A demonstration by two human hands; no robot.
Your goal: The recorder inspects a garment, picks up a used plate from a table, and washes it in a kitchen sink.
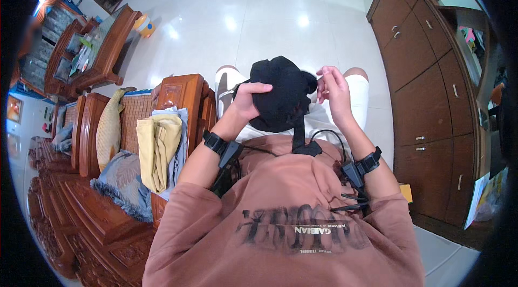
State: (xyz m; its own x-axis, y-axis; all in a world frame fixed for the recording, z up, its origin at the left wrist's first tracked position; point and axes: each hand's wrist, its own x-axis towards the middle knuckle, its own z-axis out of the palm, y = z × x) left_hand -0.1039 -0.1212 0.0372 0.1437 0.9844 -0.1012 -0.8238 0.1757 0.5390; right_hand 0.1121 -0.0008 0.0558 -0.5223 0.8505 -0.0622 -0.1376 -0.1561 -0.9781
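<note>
A bunched black cloth item (279,92), its kind not clear, is held above the person's lap. My left hand (251,101) grips its left side, with the thumb lying across the front. Close to its right edge is my right hand (332,86), its fingers apart and slightly curled; whether the fingertips touch the cloth cannot be told. A black strap (298,137) hangs from the item down to the brown-pink shirt (283,190). White shorts (356,92) show beneath. Each wrist bears a black strapped device with a cable.
A carved wooden bench (117,214) stands at left, with folded yellow cloth (160,149) on its armrest, a fish-shaped cushion (110,129) and a grey cushion (125,182). A wooden cabinet (421,84) lines the right. An orange-and-white bin (144,26) stands on the tiled floor (267,20).
</note>
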